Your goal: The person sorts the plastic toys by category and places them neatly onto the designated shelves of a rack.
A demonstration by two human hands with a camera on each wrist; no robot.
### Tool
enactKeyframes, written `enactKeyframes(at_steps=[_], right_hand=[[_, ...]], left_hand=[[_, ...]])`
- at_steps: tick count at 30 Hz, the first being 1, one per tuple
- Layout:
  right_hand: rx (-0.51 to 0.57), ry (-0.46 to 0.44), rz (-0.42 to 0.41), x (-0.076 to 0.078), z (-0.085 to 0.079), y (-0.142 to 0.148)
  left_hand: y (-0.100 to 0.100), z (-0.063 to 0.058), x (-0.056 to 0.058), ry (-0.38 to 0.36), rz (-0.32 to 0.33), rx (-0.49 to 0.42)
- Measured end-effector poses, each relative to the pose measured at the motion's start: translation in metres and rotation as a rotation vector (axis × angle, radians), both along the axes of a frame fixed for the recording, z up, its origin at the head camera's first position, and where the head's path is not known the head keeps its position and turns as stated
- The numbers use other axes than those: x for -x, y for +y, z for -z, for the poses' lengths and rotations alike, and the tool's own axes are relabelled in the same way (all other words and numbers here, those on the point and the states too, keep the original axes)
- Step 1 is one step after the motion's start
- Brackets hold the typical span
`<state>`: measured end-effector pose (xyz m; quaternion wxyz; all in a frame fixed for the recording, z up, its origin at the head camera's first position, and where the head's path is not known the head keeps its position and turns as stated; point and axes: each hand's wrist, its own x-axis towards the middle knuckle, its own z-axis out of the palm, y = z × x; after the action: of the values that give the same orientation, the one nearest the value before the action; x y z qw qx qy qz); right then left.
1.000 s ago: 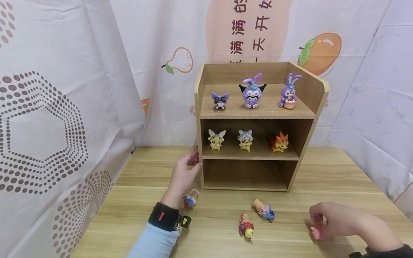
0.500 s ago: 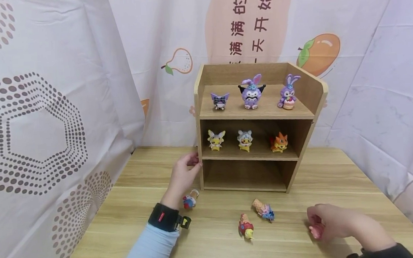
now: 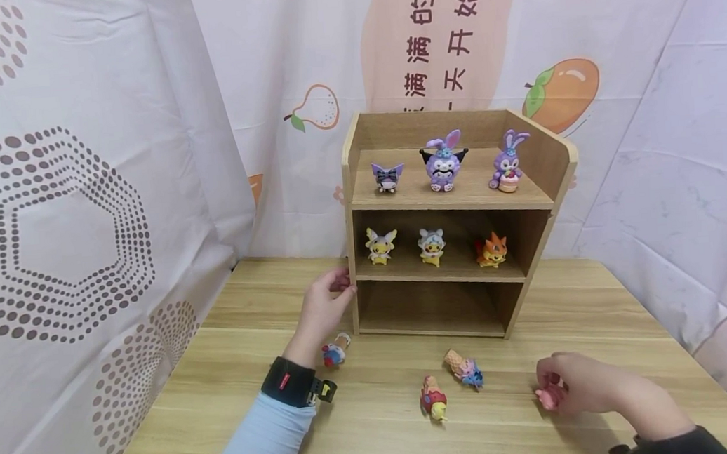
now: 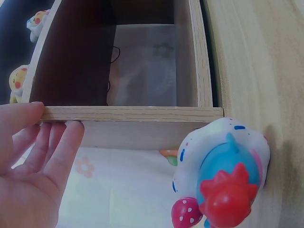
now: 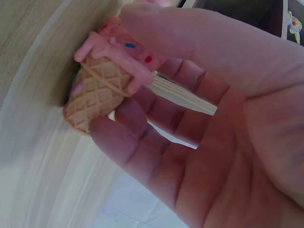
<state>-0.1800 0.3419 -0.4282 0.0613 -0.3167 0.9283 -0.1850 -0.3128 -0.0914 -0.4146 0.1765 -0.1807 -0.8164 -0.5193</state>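
At the left side of the wooden shelf (image 3: 432,307), my left hand (image 3: 323,307) holds the front edge of the side panel, thumb at the front and fingers on the outer face (image 4: 42,147). On the table at the right, my right hand (image 3: 592,383) pinches a pink ice-cream-cone figurine (image 3: 549,396) between thumb and fingers. Its waffle cone (image 5: 97,92) and pink top show in the right wrist view. A blue, white and red ice-cream-cone figurine (image 3: 336,350) lies beside my left wrist. Two more cone figurines, one red and yellow (image 3: 433,399), one pink and blue (image 3: 465,370), lie before the shelf.
Three purple figurines (image 3: 441,165) stand on the shelf's top level. Three smaller ones, two in pale costumes (image 3: 431,245) and one orange (image 3: 492,250), stand on the middle level. Printed curtains (image 3: 297,189) hang behind and beside the wooden table (image 3: 364,424).
My right hand has shifted slightly left and away from me, and the pink cone figurine has moved and turned with it. My left hand stays at the shelf.
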Motion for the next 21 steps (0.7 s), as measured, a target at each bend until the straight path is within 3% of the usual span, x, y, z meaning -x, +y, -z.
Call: enactKeyframes(at_steps=[13, 21], right_hand=[[-0.131, -0.051, 0.109, -0.0009, -0.0009, -0.0047], [-0.129, -0.042, 0.124, -0.0019, 0.0041, -0.006]], left_hand=[[0.0001, 0.0015, 0.0007, -0.009, -0.007, -0.003], [0.0004, 0.0016, 0.0003, -0.008, 0.003, -0.012]])
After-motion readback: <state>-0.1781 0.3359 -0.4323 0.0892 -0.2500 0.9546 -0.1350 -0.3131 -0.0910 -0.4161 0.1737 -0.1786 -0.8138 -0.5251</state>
